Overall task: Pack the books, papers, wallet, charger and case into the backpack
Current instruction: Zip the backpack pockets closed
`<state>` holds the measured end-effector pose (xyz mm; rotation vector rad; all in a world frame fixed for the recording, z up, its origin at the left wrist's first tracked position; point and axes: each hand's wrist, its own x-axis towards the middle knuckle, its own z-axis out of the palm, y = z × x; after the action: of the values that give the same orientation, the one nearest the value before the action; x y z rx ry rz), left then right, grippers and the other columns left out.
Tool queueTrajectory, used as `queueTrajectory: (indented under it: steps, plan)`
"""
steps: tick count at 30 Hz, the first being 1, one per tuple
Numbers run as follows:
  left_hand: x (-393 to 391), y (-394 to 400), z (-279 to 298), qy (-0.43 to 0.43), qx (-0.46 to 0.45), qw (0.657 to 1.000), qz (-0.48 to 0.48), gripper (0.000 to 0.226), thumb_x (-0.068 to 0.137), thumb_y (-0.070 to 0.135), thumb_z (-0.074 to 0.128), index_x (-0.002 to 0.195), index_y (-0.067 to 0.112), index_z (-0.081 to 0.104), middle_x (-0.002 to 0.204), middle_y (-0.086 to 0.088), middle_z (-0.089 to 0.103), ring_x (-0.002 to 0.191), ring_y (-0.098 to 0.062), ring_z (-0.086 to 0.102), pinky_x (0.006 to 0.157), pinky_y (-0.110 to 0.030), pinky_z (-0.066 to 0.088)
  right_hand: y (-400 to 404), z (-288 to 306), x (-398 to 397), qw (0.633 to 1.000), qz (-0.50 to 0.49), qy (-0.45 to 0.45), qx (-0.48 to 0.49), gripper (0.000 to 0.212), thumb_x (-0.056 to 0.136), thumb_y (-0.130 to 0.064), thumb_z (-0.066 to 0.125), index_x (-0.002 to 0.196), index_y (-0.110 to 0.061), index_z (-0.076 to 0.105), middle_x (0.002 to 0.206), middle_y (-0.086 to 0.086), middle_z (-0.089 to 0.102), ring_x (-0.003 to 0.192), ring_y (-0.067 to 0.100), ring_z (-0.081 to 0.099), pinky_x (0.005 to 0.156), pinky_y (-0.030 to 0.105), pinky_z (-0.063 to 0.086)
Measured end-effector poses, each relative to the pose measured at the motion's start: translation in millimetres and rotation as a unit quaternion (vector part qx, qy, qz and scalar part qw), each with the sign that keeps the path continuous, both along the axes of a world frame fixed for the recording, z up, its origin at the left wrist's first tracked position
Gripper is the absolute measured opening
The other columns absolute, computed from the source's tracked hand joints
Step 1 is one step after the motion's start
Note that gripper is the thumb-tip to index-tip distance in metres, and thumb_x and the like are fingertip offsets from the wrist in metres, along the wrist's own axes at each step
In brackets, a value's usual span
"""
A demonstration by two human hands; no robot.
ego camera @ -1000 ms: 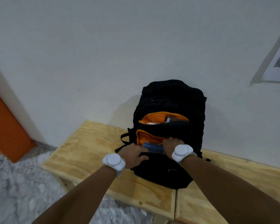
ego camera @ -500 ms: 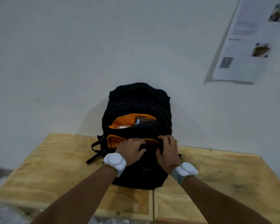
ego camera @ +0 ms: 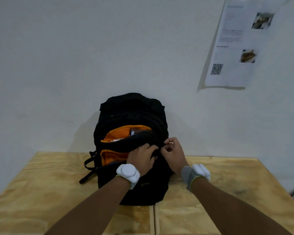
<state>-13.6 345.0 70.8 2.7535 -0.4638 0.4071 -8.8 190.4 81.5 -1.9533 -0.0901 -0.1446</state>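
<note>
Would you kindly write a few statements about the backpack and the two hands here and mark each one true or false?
1. The backpack stands upright on the wooden table, against the white wall. True.
2. Both pockets with orange lining are zipped fully shut. False: orange lining shows in two openings, so both are at least partly open.
3. The left hand rests on the front of the backpack. True.
4. The right hand lies flat on the table. False: it is at the backpack's right side with its fingers curled in a pinch, apparently on a zipper pull too small to make out.
5. A printed sheet with a QR code hangs on the wall. True.
</note>
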Motion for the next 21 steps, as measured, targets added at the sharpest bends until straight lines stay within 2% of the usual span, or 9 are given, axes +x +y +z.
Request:
queueTrajectory:
  steps: [3, 6, 8, 10, 12, 14, 16, 19, 21]
  plan:
    - [4, -13, 3, 0.006, 0.017, 1.000, 0.018, 0.024, 0.091, 0.039, 0.049, 0.107, 0.023, 0.058, 0.106, -0.003, 0.058, 0.099, -0.030, 0.059, 0.063, -0.033, 0.042, -2, 11, 4, 0.999, 0.033, -0.004, 0.028, 0.027, 0.085, -0.003, 0.058, 0.091, -0.026, 0.045, 0.070, 0.002, 0.061, 0.058, 0.008, 0.054, 0.062, 0.022, 0.046]
    - [10, -16, 5, 0.017, 0.001, 0.999, 0.029, 0.019, 0.090, 0.037, 0.051, 0.099, 0.021, 0.058, 0.104, -0.002, 0.058, 0.094, -0.030, 0.059, 0.062, -0.033, 0.040, -7, 4, 4, 0.998, -0.008, 0.006, 0.068, 0.027, 0.084, 0.005, 0.050, 0.087, -0.021, 0.047, 0.075, 0.004, 0.066, 0.068, 0.017, 0.058, 0.070, 0.032, 0.050]
    - [10, -16, 3, 0.011, -0.009, 1.000, 0.027, 0.018, 0.089, 0.035, 0.051, 0.094, 0.018, 0.057, 0.101, -0.001, 0.058, 0.094, -0.027, 0.059, 0.065, -0.031, 0.040, -12, -8, 1, 0.997, -0.048, 0.015, 0.060, 0.033, 0.080, 0.012, 0.043, 0.085, -0.021, 0.049, 0.081, 0.006, 0.065, 0.076, 0.024, 0.059, 0.076, 0.039, 0.050]
    - [10, -17, -1, 0.005, -0.012, 1.000, 0.022, 0.015, 0.088, 0.031, 0.050, 0.091, 0.016, 0.055, 0.099, -0.002, 0.058, 0.095, -0.026, 0.057, 0.071, -0.031, 0.038, -10, -23, -4, 0.999, -0.011, 0.050, -0.004, 0.032, 0.081, 0.009, 0.046, 0.094, -0.020, 0.052, 0.092, 0.006, 0.065, 0.088, 0.027, 0.061, 0.083, 0.043, 0.050]
    - [9, -18, -2, 0.013, -0.019, 0.999, 0.027, 0.014, 0.089, 0.029, 0.050, 0.090, 0.015, 0.053, 0.099, -0.005, 0.059, 0.095, -0.028, 0.056, 0.076, -0.033, 0.038, 1, -37, -10, 0.994, 0.046, 0.093, -0.043, 0.028, 0.085, -0.004, 0.058, 0.109, -0.017, 0.051, 0.105, 0.007, 0.064, 0.098, 0.026, 0.061, 0.090, 0.042, 0.051]
    - [9, -18, 0, 0.028, -0.020, 0.999, 0.033, 0.016, 0.090, 0.029, 0.049, 0.093, 0.015, 0.054, 0.101, -0.006, 0.061, 0.095, -0.030, 0.057, 0.080, -0.034, 0.039, 14, -46, -11, 0.995, 0.023, 0.093, -0.042, 0.030, 0.083, -0.015, 0.066, 0.109, -0.015, 0.050, 0.102, 0.007, 0.064, 0.094, 0.024, 0.061, 0.080, 0.035, 0.049]
    - [9, -18, 5, 0.030, -0.007, 0.999, 0.035, 0.016, 0.090, 0.029, 0.048, 0.095, 0.015, 0.054, 0.103, -0.007, 0.061, 0.098, -0.030, 0.057, 0.085, -0.036, 0.038, 24, -46, -7, 0.995, -0.033, 0.055, -0.080, 0.020, 0.083, -0.017, 0.062, 0.101, -0.013, 0.053, 0.095, 0.009, 0.064, 0.087, 0.028, 0.060, 0.070, 0.029, 0.040]
    - [9, -14, 8, 0.011, 0.038, 0.998, 0.054, 0.016, 0.090, 0.028, 0.046, 0.100, 0.017, 0.052, 0.108, -0.004, 0.058, 0.107, -0.027, 0.051, 0.093, -0.039, 0.034, 23, -50, 0, 0.983, -0.050, 0.020, -0.176, 0.013, 0.087, -0.022, 0.058, 0.095, -0.012, 0.060, 0.096, 0.012, 0.065, 0.089, 0.032, 0.059, 0.070, 0.032, 0.040]
    - [9, -11, 11, -0.002, 0.045, 0.996, 0.076, 0.017, 0.090, 0.031, 0.046, 0.099, 0.018, 0.052, 0.108, -0.003, 0.058, 0.109, -0.027, 0.048, 0.093, -0.040, 0.031, 18, -55, -2, 0.982, -0.042, 0.030, -0.181, 0.006, 0.088, -0.024, 0.057, 0.087, -0.018, 0.057, 0.094, 0.011, 0.065, 0.084, 0.029, 0.057, 0.071, 0.035, 0.042]
